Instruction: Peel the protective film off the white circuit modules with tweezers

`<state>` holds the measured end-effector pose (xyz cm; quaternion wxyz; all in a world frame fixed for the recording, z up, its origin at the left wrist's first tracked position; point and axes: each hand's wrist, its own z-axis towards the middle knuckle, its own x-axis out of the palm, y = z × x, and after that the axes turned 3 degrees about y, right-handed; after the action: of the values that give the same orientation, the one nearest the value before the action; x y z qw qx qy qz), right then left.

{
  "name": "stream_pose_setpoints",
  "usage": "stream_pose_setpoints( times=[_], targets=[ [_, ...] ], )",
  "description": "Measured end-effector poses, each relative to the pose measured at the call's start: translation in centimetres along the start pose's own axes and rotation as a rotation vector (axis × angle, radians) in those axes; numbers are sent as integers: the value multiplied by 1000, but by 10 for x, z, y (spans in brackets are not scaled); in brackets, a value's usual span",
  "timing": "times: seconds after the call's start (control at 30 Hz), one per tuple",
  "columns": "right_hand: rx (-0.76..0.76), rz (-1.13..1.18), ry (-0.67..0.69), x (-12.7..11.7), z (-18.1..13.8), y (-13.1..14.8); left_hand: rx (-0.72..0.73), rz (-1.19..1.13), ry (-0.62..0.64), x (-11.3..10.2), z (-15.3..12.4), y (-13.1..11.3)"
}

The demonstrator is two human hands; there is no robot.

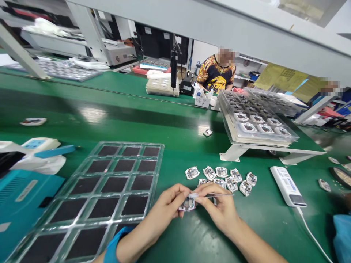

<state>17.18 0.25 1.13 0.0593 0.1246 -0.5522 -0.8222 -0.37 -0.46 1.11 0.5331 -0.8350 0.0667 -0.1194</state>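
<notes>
My left hand (169, 201) pinches a small white square part (188, 204) just above the green bench top. My right hand (218, 206) is closed around thin metal tweezers (219, 195), whose tips touch the top of that part while the other end points right. Several more of the same small white parts (222, 177) lie loose on the bench just beyond my hands. A clear plastic tray (90, 199) with dark square pockets lies flat to the left of my left hand.
A tilted white stand (263, 149) at the right holds stacked clear trays of parts (255, 117). A white power strip (287, 186) with a cable lies right of my hands. A teal box (24, 197) sits at the left edge. A person sits across the bench.
</notes>
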Motion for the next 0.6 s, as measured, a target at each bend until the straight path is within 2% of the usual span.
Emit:
stream_pose_setpoints(
  times=[0.2,0.33,0.47,0.6],
  targets=[
    [106,154,-48,3,0,-1,-21,-13,-5,0,-1,-1],
    [68,98,-76,4,-2,-2,-9,-14,-12,1,0,1],
    [-8,-32,-42,4,-4,-2,-25,-23,-26,0,0,-1],
    [43,25,-63,4,-2,-4,-46,-51,-8,0,-2,-5]
  ],
)
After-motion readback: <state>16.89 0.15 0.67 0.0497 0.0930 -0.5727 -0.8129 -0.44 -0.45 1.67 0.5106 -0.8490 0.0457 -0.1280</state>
